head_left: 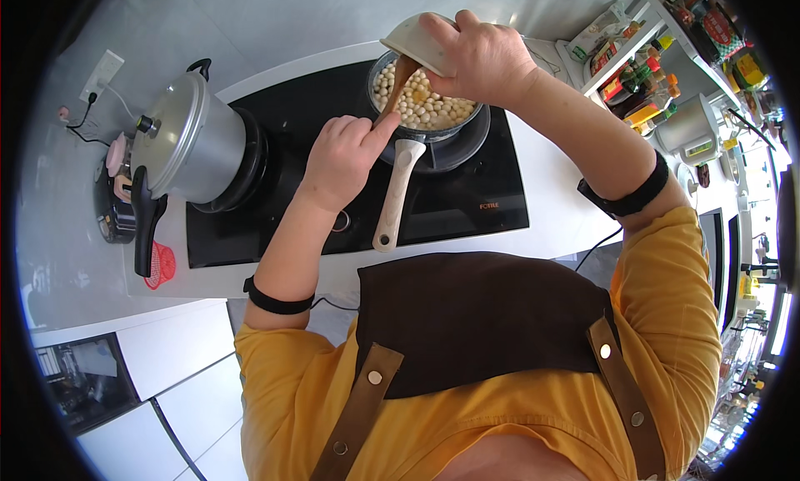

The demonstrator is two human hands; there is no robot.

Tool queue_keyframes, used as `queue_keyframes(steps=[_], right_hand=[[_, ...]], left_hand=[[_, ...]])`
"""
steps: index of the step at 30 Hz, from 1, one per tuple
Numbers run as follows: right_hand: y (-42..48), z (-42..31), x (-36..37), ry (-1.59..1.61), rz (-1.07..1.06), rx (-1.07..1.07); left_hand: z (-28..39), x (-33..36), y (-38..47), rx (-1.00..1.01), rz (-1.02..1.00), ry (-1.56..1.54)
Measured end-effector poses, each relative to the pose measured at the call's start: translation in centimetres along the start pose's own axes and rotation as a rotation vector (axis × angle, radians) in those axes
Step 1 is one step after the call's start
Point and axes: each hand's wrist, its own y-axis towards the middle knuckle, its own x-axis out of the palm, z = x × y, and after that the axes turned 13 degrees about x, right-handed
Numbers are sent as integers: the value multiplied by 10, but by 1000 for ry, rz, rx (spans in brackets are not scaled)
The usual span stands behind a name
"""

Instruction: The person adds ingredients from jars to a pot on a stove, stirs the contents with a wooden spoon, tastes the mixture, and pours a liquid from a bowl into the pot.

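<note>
My right hand [484, 59] grips a pale bowl [417, 42] that is tipped over a saucepan. In my left hand [345, 156] is a wooden spatula [400, 84], its broad end up at the bowl's rim. Below them the dark speckled saucepan [431, 132] sits on the right burner of the cooktop. Many small round whitish balls [431, 114] fill it, with a yellowish-brown patch among them near the middle. The pan's light wood-look handle [397, 197] points towards me. The inside of the bowl is hidden.
A silver pressure cooker [206, 140] with a black handle occupies the left burner of the black cooktop [462, 200]. A red plastic basket [161, 265] lies by its handle. Bottles [631, 84] crowd a shelf at right. A wall socket [103, 72] with cords is at left.
</note>
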Motion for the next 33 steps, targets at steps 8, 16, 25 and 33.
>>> queue_keyframes(steps=[8,16,25,33], right_hand=[[1,26,13,283,123,190],[-11,40,37,656,47,453],[-46,57,66,1604,30,787],[-110,62,66,1865,220,701]], left_hand=[[10,-8,-15,7,-8,-144],[9,-1,-2,-157,136,-83],[23,-20,-7,143,-104,-68],[18,-22,0,3,-85,-40]])
